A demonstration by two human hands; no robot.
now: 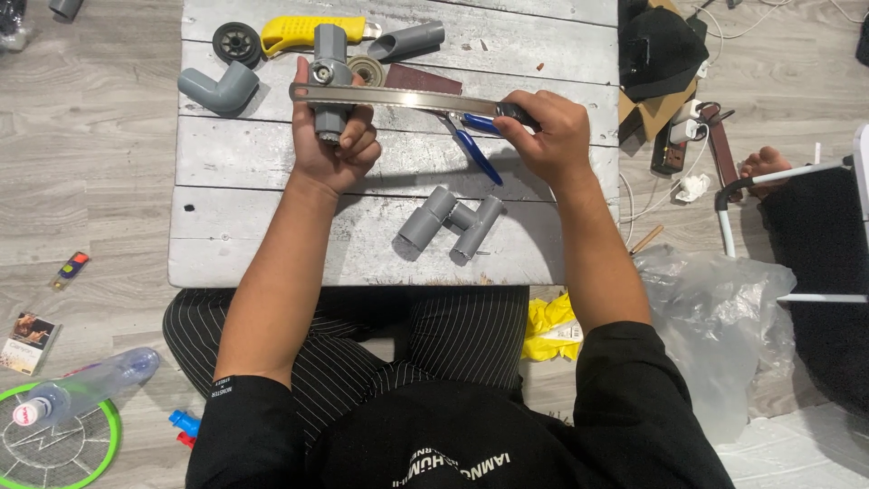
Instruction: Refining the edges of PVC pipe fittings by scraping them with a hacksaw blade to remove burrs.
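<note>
Grey plank flooring runs all round a small whitewashed worktop (272,235), whose near edge sits just over the seated person's striped knees. Its front half lies mostly bare, apart from a grey H-shaped pipe piece (451,222) near the middle. Its back half is crowded: a grey elbow (220,88) at the left edge, a black wheel (237,43), a yellow utility knife (312,32) and a short cut pipe (407,40) along the far side. Right of the worktop, cables and a clear plastic bag (715,308) close in the floor space; on the left floor lie a water bottle (86,385) and small packets.

The left hand (333,136) is wrapped tight around a grey pipe fitting (329,77), held upright above the back half of the worktop. The right hand (543,136) is closed on the dark handle end of a long flat metal blade (389,97), which lies level across the fitting and touches it. Blue-handled pliers (471,145) rest just beneath the blade
</note>
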